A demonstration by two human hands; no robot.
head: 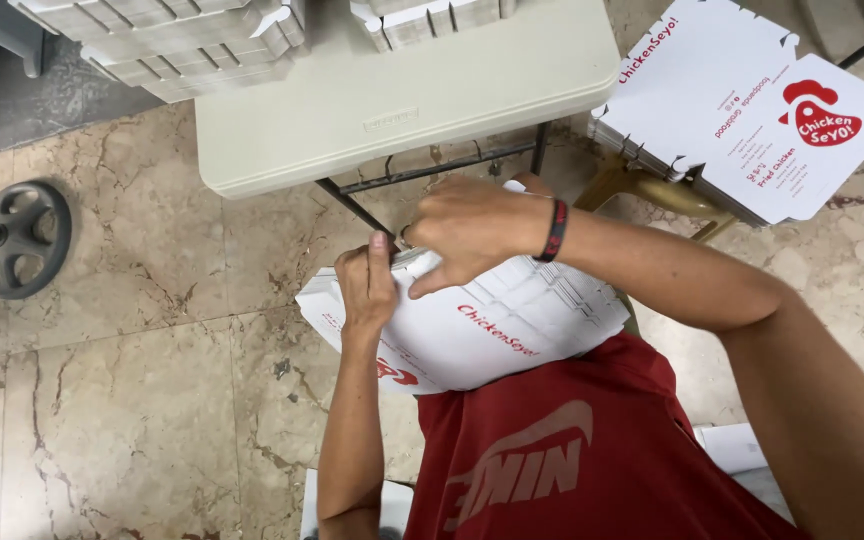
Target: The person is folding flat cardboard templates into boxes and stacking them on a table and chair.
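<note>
Both hands working a flat white carton (492, 335) over the lap, below the surface's (372, 110) near edge, left hand (367, 288) pinching its upper-left corner, right hand (472, 232) clamping its top edge, carton stack (742, 110) sitting at right

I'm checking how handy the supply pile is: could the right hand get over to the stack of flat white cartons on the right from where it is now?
Probably yes. The right hand rests on the carton being folded in the lap, and nothing stands between it and the stack of flat cartons. It would first have to let go.
</note>
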